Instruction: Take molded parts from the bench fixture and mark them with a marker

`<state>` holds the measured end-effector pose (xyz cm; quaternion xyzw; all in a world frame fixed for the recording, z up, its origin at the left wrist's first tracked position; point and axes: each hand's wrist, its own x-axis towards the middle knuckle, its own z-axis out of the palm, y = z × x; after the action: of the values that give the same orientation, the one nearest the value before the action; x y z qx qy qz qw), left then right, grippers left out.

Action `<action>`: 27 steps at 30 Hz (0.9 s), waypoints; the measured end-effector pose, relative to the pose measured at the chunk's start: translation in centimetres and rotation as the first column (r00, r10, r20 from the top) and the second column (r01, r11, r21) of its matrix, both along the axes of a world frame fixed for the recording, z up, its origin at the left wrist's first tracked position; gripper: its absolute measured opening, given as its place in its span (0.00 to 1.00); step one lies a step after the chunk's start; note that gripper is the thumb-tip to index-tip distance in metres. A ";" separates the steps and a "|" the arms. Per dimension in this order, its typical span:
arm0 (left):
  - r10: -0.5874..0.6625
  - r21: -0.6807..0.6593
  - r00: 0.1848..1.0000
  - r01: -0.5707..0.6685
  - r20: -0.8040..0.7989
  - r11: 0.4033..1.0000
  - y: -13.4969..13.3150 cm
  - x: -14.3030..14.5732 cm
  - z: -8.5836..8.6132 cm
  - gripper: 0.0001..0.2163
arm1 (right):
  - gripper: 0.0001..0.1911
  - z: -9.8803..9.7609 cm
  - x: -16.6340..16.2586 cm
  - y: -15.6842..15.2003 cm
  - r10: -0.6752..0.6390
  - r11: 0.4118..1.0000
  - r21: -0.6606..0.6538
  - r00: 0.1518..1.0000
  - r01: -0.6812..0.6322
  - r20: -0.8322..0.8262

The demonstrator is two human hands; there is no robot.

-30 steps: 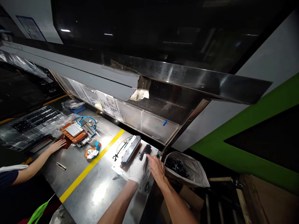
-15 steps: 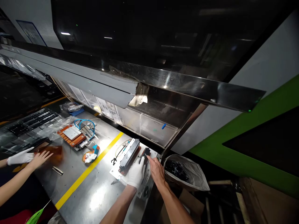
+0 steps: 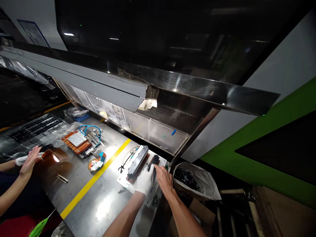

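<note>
Head camera, looking down the steel workbench (image 3: 98, 204), and both of the wearer's hands are over the pale fixture plate (image 3: 123, 179) at the bench's right end. The left hand (image 3: 144, 181), in a white glove, lies flat on the plate just right of the long dark bar (image 3: 137, 161) that sits on its red-brown base; its fingers are together and pressed down, clamped on nothing. The right hand (image 3: 165, 177) is bare, forefinger stretched forward with its tip touching the small black clamp part (image 3: 154, 161) at the plate's far right corner, the other fingers curled loosely under; whether they pinch anything I cannot tell. That black part stands just beside the long bar, apart from it, near the bench edge. Just off the edge to the right, an open plastic bag (image 3: 204, 184) holds a heap of small black pieces. A yellow line (image 3: 98, 176) runs diagonally across the bench, and beyond it lie a crumpled white rag with orange and blue bits (image 3: 96, 163) and an orange block with a grey plate and blue hose (image 3: 79, 142). Far left, another person's hands (image 3: 29, 161) are raised over a brown translucent sheet (image 3: 53, 158), one of them gloved in white. A bright green object (image 3: 38, 228) pokes in at bottom left.
</note>
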<state>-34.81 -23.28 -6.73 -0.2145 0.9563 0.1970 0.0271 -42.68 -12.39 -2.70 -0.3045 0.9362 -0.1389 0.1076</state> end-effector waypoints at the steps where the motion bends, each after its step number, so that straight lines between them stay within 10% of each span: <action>1: -0.008 -0.005 1.000 0.008 0.006 1.000 -0.1 -0.1 0.1 0.28 | 0.24 -0.1 0.0 -0.1 -0.004 1.000 0.004 1.000 0.004 -0.007; 17: 0.009 0.008 0.999 -0.010 0.049 1.000 -0.5 -1.9 1.5 0.30 | 0.26 -1.8 -1.9 0.6 -0.130 0.981 -0.150 0.992 0.127 -0.009; 23: 0.007 -0.045 0.996 -0.012 -0.094 0.999 -0.7 -3.1 0.9 0.26 | 0.27 -5.8 -1.1 4.4 -0.393 0.628 -0.551 0.836 0.549 0.383; 27: -0.042 -0.118 0.989 0.025 -0.141 0.993 -0.1 -2.0 0.9 0.25 | 0.25 -5.2 -1.6 6.3 -0.385 0.572 -0.555 0.795 0.605 0.469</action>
<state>-36.81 -23.34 -5.82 -0.1850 0.9690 0.1557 -0.0506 -44.31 -6.10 -7.92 -0.0194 0.8372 -0.5401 0.0835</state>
